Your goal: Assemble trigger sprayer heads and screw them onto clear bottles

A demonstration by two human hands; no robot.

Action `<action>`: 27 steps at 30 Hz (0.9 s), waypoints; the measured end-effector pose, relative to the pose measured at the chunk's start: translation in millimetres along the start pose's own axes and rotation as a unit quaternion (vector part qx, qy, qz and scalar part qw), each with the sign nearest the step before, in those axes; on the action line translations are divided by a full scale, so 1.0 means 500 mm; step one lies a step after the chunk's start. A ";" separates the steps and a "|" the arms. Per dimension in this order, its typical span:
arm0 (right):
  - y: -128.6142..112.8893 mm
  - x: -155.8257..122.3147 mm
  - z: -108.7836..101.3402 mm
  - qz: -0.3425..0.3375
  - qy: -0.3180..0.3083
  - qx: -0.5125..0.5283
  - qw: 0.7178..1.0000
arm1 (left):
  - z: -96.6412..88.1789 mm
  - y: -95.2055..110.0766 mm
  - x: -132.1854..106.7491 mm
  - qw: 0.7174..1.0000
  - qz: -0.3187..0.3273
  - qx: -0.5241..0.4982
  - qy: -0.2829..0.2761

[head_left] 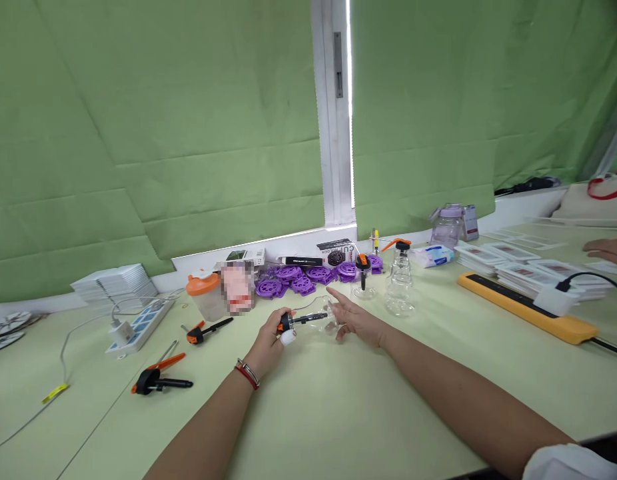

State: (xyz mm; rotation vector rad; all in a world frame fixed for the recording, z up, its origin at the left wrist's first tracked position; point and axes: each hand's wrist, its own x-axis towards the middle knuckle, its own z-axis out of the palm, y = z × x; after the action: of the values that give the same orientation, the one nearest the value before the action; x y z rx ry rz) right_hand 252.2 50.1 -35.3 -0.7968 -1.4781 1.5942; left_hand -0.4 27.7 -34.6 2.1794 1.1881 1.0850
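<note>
My left hand [265, 341] is closed round a black-and-orange pump head [285, 323], whose black tube points right. A small clear bottle [319, 324] lies sideways around the tube; its outline is faint. My right hand [359, 321] grips the bottle's base end, index finger stretched out. Beyond it stand another small clear bottle [363, 293] with a pump head on it and a tall ribbed clear bottle [400, 290] with an orange lever on top. Left of my hands lie two loose pump heads, a nearer one [149, 381] and a farther one [194, 334].
Purple plastic parts [291, 275] are heaped at the back, beside an orange-lidded cup [203, 293]. A white power strip [141, 327] sits left; a yellow one [526, 307] lies right, near stacked white cards [511, 263]. Another person's hand [606, 251] shows at the right edge.
</note>
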 end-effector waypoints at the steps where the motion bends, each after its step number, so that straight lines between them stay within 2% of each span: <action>1: -0.001 -0.001 0.001 -0.005 -0.003 -0.003 1.000 | 0.000 0.001 0.000 1.000 -0.002 0.001 -0.001; 11: 0.019 0.006 0.013 0.048 0.022 0.000 0.999 | 0.006 0.004 -0.005 0.999 -0.004 0.033 -0.012; 16: 0.023 0.004 0.011 0.070 0.004 0.013 0.997 | 0.010 0.003 -0.006 0.999 0.014 0.051 -0.009; 20: 0.025 0.006 0.003 0.077 -0.013 0.002 0.997 | 0.002 0.006 -0.005 0.997 0.021 0.064 -0.031; 23: 0.023 0.004 -0.008 0.069 -0.023 -0.038 0.997 | -0.009 0.011 -0.005 0.994 0.038 0.083 -0.063; 27: 0.010 -0.008 -0.012 0.003 -0.012 -0.193 0.981 | -0.012 0.014 -0.007 0.986 0.081 0.119 -0.079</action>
State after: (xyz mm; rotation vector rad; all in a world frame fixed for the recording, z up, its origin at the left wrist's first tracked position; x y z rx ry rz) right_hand 258.7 49.5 -41.3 -1.0002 -1.8327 1.3405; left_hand -2.8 20.7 -27.7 2.5311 1.1359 0.8459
